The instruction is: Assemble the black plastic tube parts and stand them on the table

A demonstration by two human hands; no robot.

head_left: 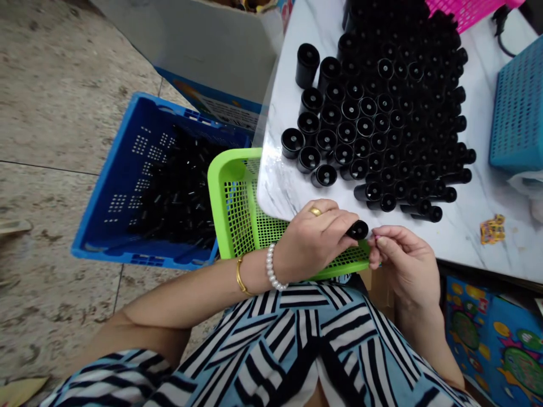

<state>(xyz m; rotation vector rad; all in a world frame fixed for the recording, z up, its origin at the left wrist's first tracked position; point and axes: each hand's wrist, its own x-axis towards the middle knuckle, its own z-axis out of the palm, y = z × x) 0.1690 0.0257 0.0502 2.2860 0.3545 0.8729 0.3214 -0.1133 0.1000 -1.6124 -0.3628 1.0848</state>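
My left hand [316, 234] is wrapped round a small black plastic tube [357, 230], its round open end turned toward my right hand. The fingertips of my right hand [401, 254] are pinched together just beside that opening; a tiny pinkish bit shows between them, too small to name. Both hands are over a green mesh basket [218, 169] at the table's front edge. Beyond them, many black tubes [326, 176] like the held one stand in close rows on the white table [280, 192], most with their open ends up.
A blue crate [106, 164] full of black parts sits on the floor at the left, near a cardboard box [220, 51]. On the table are a teal basket [517, 107], part of a pink basket [466, 14] and a crumpled yellow wrapper [492, 230]. Colourful printed boxes [487, 339] lie below the table.
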